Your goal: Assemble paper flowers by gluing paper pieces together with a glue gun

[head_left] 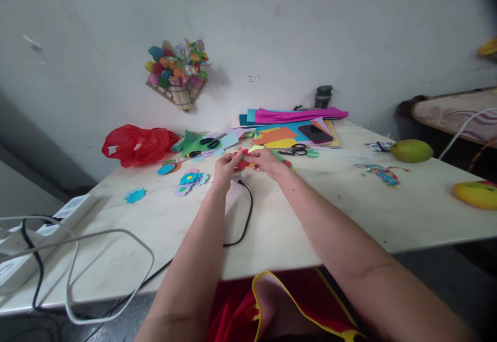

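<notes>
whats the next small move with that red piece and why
Perhaps press the red piece with the right hand while the left hand steadies it: both hands hold it between them, and the nearby blue flower has a contrasting centre, so layers may need pressing together. Fingers partly hide the red piece.

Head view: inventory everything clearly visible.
bouquet: one, multicoloured, wall
bag: one, red, far left
sheets: many, multicoloured, far side
phone: one, dark, on sheets
scissors: two, dark, far side
container: one, dark, behind sheets
cutouts: several, blue, lilac, left
fruits: two, green, yellow, right
power strip: one, white, left
cables: several, black, white, near side
table: one, whitish, beneath
craft: one, mostly red, centre
left hand: one, bare, on craft
right hand: one, bare, on craft
</notes>
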Available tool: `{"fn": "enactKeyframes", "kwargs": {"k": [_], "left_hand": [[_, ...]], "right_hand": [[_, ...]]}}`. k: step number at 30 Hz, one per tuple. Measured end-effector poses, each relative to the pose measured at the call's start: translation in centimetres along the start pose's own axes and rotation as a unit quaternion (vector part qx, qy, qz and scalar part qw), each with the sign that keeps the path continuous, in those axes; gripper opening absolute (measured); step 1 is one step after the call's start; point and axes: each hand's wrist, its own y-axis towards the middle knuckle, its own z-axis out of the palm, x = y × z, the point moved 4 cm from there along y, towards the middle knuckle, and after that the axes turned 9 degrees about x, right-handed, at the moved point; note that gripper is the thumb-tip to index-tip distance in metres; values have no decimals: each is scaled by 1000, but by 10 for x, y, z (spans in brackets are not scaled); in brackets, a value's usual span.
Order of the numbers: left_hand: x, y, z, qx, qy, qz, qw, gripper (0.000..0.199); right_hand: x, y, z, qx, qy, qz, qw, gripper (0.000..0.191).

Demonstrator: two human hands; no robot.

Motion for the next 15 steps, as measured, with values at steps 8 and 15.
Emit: {"fn": "enactKeyframes", "kwargs": {"k": [8, 15], "left_hand": [[-2, 1, 1, -14, 13, 5, 1000, 48], [1, 3, -2, -32, 29, 18, 999, 45]], "right_hand": [[-1, 1, 1, 18, -30, -18, 999, 24], [2, -1, 1, 9, -36, -12, 999, 27]]}}
